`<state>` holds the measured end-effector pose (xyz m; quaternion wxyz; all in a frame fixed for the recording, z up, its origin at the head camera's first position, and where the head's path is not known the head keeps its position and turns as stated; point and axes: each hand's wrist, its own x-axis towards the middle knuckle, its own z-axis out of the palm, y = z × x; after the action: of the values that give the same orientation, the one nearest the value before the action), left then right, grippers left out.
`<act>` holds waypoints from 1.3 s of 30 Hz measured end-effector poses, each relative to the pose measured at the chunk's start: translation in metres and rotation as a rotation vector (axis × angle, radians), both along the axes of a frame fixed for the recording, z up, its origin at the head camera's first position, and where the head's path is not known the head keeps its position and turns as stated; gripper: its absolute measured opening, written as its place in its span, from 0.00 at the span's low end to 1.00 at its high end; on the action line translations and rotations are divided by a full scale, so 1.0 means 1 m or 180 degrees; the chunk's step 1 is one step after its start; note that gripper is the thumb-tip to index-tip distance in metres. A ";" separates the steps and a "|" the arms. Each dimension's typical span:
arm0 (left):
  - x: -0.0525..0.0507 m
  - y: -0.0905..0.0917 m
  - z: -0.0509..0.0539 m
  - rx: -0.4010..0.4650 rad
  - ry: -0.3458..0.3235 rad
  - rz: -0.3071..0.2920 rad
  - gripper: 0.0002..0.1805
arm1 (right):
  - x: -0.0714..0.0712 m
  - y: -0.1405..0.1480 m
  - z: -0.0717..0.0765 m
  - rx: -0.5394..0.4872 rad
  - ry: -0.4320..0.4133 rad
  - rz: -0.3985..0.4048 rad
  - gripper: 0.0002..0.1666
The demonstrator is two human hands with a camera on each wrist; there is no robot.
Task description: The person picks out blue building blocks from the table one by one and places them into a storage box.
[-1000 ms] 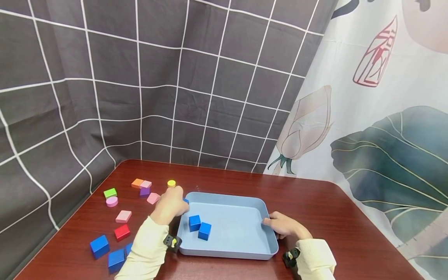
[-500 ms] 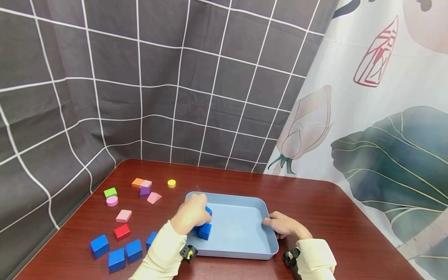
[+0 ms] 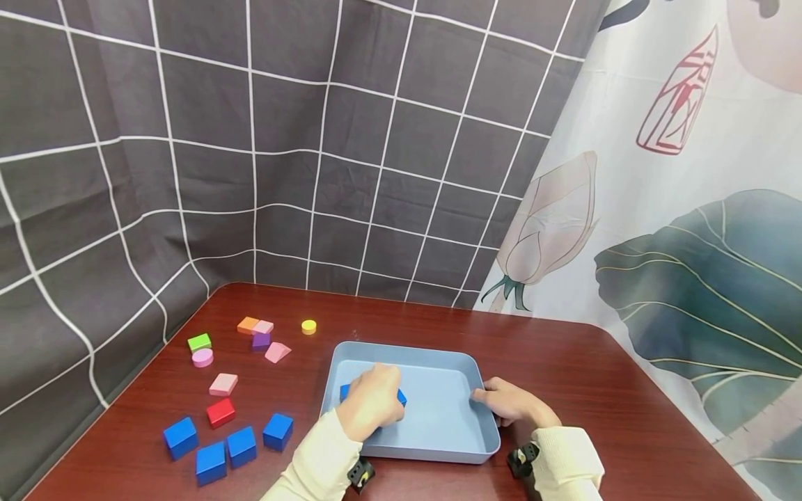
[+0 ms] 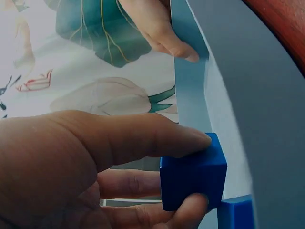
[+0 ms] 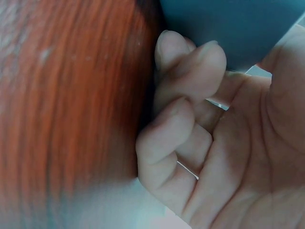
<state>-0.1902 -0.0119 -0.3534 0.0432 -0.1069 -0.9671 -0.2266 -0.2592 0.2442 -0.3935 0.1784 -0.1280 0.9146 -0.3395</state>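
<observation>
In the head view the left hand (image 3: pixel 374 401) is over the left half of the light blue tray (image 3: pixel 438 456). Between its thumb and fingers it pinches a blue cube (image 4: pixel 193 179), plain in the left wrist view. Another blue cube (image 4: pixel 238 213) lies in the tray beside the held one; in the head view the hand covers most of the cubes. The right hand (image 3: pixel 516 405) grips the tray's right wall, thumb over the rim, its other fingers curled outside and below, as the right wrist view shows (image 5: pixel 190 105).
Left of the tray lie several blue cubes (image 3: pixel 278 431), a red block (image 3: pixel 221 412), pink blocks (image 3: pixel 223 384), a purple block (image 3: pixel 261 341), an orange block (image 3: pixel 247 325), a green block (image 3: pixel 199 342), a pink disc (image 3: pixel 202 358) and a yellow disc (image 3: pixel 309 327). Curtains hang behind the table.
From beyond the tray's left edge, the left hand has moved right and towards the near side, into the tray with a blue cube. The right hand has kept its hold on the tray.
</observation>
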 end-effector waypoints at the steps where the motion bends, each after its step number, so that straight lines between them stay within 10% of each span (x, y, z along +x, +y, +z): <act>1: 0.000 0.001 0.000 -0.0009 0.0012 0.0005 0.16 | 0.000 0.000 0.000 -0.0001 -0.0001 0.0004 0.14; 39: 0.006 0.020 -0.009 -0.0707 -0.0182 0.0008 0.08 | -0.001 0.000 -0.001 0.0031 0.0026 0.0019 0.14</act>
<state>-0.1841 0.0078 -0.3625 0.0037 -0.1034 -0.9873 -0.1209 -0.2602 0.2445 -0.3946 0.1763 -0.1313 0.9166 -0.3340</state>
